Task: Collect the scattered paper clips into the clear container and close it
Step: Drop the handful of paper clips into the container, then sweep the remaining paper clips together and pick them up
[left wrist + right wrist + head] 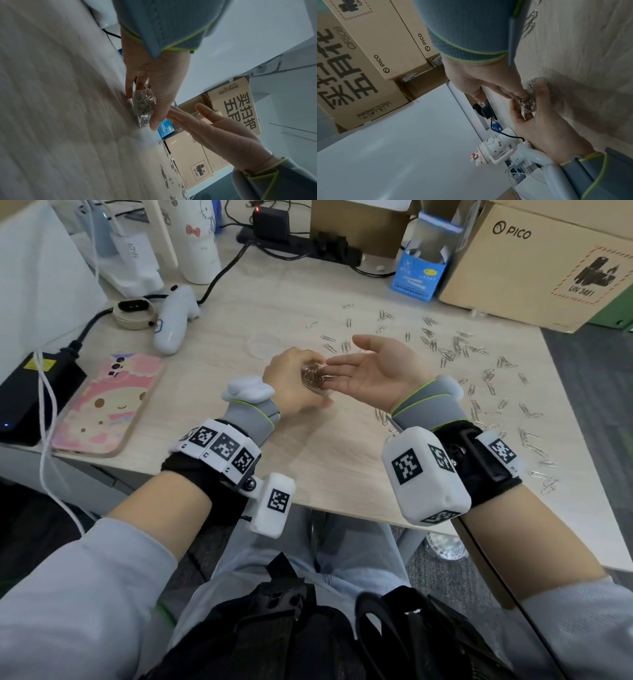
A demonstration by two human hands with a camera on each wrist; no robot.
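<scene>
My left hand (298, 381) grips a small clear container (313, 378) that stands on the wooden desk (342, 467) with many paper clips inside. My right hand (346, 364) is open, palm up, and its straight fingertips (523, 95) touch the container's (528, 104) mouth. I see nothing held in its palm. In the left wrist view the container (144, 106) sits between my left thumb and fingers (128, 89), and the right hand (205, 125) comes in from the side. Scattered paper clips (455, 350) cover the desk to the right. A faint clear round lid (259, 345) lies just behind the left hand.
A phone in a pink case (102, 405), a white controller (174, 320) and a black power brick (30, 392) lie at the left. A blue carton (421, 272) and a PICO cardboard box (548, 261) stand at the back right. More clips (529, 438) lie near the right edge.
</scene>
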